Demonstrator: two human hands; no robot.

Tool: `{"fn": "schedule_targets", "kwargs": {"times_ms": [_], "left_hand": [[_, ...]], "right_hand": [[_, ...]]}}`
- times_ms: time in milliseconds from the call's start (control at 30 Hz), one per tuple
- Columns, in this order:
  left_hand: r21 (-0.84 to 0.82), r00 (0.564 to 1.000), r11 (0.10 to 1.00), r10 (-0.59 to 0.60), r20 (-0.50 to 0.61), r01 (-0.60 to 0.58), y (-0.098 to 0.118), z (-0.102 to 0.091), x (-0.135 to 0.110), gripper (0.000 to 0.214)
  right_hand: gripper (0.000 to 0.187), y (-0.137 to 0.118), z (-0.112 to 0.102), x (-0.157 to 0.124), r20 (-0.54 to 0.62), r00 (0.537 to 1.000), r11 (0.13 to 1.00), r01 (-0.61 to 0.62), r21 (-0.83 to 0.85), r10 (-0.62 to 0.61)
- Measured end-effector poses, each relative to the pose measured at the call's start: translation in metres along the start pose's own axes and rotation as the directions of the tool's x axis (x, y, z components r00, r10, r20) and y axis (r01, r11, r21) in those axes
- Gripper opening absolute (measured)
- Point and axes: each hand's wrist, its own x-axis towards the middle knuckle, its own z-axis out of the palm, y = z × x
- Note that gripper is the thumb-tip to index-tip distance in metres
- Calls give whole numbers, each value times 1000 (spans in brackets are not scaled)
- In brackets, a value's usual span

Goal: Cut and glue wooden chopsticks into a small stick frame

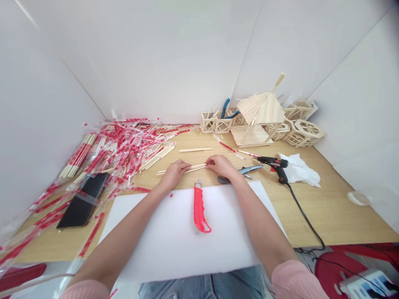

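Note:
My left hand [174, 173] and my right hand [220, 165] pinch a pair of wooden chopsticks [197, 167] between them, just beyond the white sheet [149, 249]. The sticks lie sideways, low over the table, and poke out past my left fingers. Behind them another pair of chopsticks [195, 150] rests on the wood. A cutter with a red handle [198, 209] lies on the sheet, its metal tip towards the sticks. Beside my right wrist are grey-and-black pliers [246, 170], partly hidden by the arm.
Red-and-white chopstick wrappers [124, 141] heap up at left, with loose chopsticks [157, 158] and a black phone [82, 201]. At right sit a black glue gun [274, 162] with its cable and a crumpled white tissue [302, 170]. A stick-built pavilion [262, 110] and blue-handled pliers [225, 109] stand behind.

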Motion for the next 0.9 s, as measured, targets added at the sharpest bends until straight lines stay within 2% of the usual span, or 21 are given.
{"fn": "schedule_targets", "kwargs": {"times_ms": [233,433,667,900], "left_hand": [[-49,996,995,-84,-6,83,4,6,-2,27],[40,993,995,-87,-82,91,4,13,-4,25],[111,996,991,-63,-68,70,5,16,-6,28],[164,997,983,-82,-12,83,10,6,-8,27]], "right_hand": [[12,2,0,1,9,998,998,67,-16,-67],[13,4,1,2,-5,996,995,90,-44,-91],[17,4,0,0,0,998,996,70,47,-70],[15,3,0,1,-10,998,998,59,11,-58]]}}
